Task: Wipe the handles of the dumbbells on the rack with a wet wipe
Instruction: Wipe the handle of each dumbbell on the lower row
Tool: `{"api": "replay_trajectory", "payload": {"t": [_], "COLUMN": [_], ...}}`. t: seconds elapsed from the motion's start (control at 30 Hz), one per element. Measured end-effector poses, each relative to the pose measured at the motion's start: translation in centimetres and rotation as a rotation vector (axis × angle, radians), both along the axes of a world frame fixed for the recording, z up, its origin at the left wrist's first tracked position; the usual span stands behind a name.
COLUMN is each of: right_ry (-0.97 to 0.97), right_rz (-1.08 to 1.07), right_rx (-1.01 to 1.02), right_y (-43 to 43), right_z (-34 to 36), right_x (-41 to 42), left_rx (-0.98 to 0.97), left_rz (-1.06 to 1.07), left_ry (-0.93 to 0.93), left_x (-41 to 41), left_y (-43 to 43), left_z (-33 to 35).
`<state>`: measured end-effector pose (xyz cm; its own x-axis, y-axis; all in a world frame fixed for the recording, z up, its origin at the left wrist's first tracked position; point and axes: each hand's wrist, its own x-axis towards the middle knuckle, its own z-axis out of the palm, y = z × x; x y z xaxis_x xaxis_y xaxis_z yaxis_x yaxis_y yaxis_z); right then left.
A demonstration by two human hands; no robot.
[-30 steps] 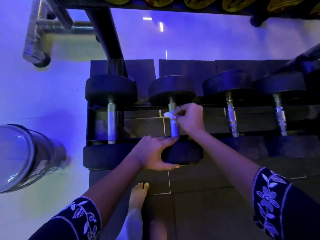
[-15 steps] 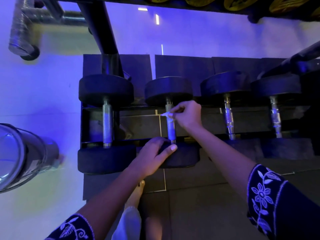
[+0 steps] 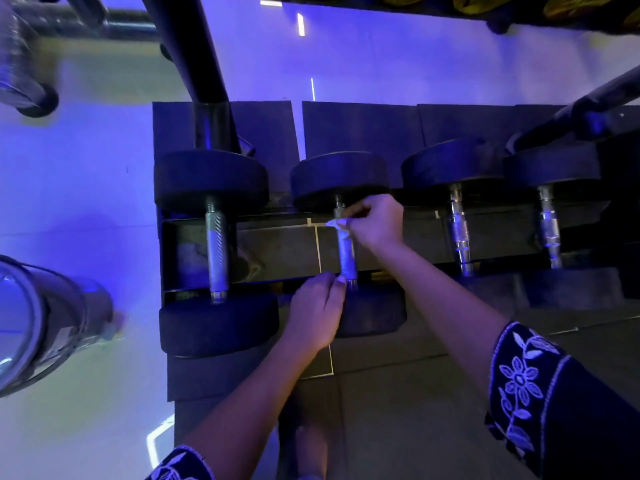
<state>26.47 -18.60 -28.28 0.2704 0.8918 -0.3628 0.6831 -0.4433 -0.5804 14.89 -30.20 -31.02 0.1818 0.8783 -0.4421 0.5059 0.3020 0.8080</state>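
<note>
Right grip (image 3: 375,225) pinches wet wipe (image 3: 334,224) against far end of handle (image 3: 347,252) of second dumbbell (image 3: 339,178) from left on rack (image 3: 211,126). Left grip (image 3: 317,310) curled over its near head. Grey cylinder (image 3: 52,323) at left, label too blurred to read.

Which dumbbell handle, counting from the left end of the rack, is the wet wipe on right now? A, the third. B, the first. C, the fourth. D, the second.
D: the right hand pinches the wet wipe against the far end of the handle of the second dumbbell.
</note>
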Motion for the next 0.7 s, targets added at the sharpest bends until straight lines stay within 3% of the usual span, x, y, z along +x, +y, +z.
{"api": "replay_trajectory", "payload": {"t": [0.23, 0.5, 0.6, 0.7], "right_ry": [0.009, 0.002, 0.077, 0.035], "right_rz": [-0.033, -0.193, -0.106, -0.028], "right_rx": [-0.104, 0.029, -0.041, -0.115], "right_y": [-4.3, 0.9, -2.4, -4.4], "right_z": [0.0, -0.6, -0.3, -0.1], "right_x": [1.3, 0.5, 1.2, 1.8], "left_rx": [0.028, 0.026, 0.036, 0.041], "left_rz": [0.04, 0.096, 0.129, 0.135], "left_ry": [-0.046, -0.047, -0.02, 0.024], "left_x": [-0.1, 0.3, 0.3, 0.7], "left_y": [-0.1, -0.1, -0.3, -0.1], "left_z": [0.0, 0.3, 0.1, 0.4]}}
